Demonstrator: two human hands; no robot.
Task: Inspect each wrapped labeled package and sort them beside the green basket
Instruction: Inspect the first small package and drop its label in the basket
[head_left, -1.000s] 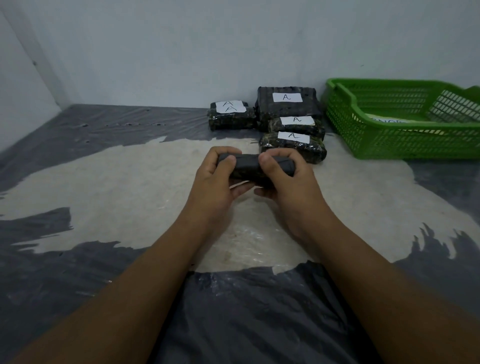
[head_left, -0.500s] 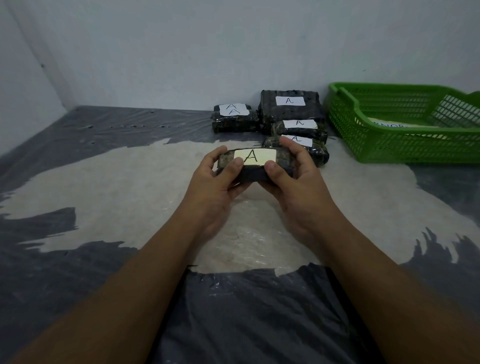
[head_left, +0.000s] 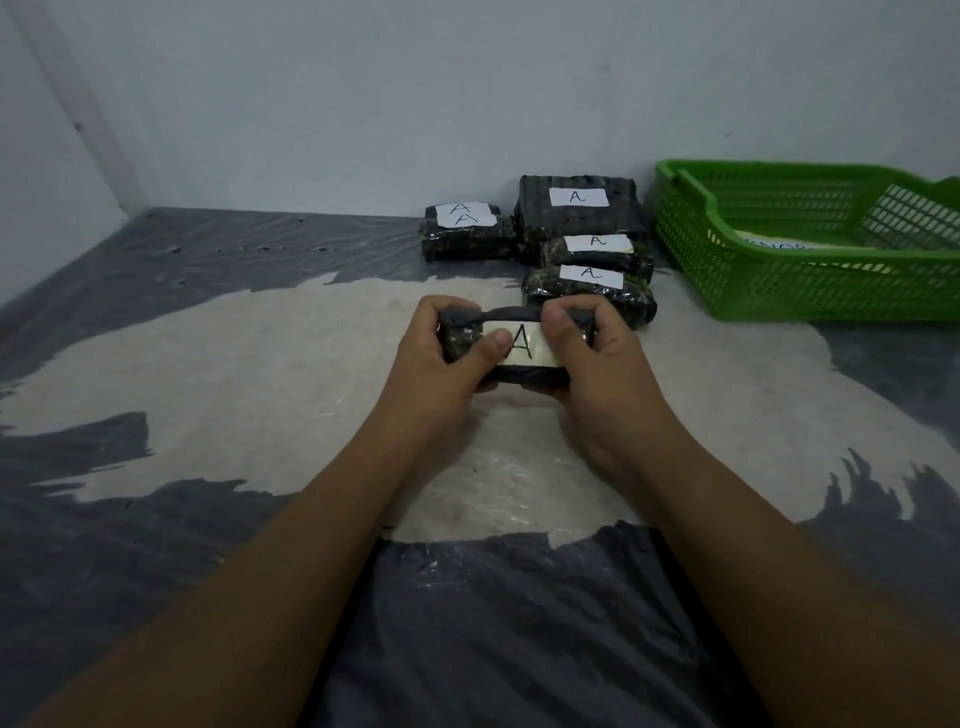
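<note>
A small dark wrapped package (head_left: 511, 326) with a white label marked "A" is held above the floor in both hands, its label facing me. My left hand (head_left: 439, 358) grips its left end and my right hand (head_left: 592, 353) grips its right end, thumbs on the label face. Beyond it, several wrapped packages marked "A" lie together by the wall: a large one (head_left: 579, 213), a small one (head_left: 470, 234) at the left, and two small ones (head_left: 597, 254) (head_left: 582, 286) in front. The green basket (head_left: 779, 275) stands right of them.
The floor is covered with dark plastic sheeting (head_left: 156, 519) with a pale worn patch (head_left: 260, 374) in the middle. White walls (head_left: 363, 93) close off the back and left. Something white with writing (head_left: 774, 244) lies inside the basket.
Both hands have turned the package over: a second ago its plain dark side faced me, now the "A" label faces me more squarely. The grouped packages have not moved.
</note>
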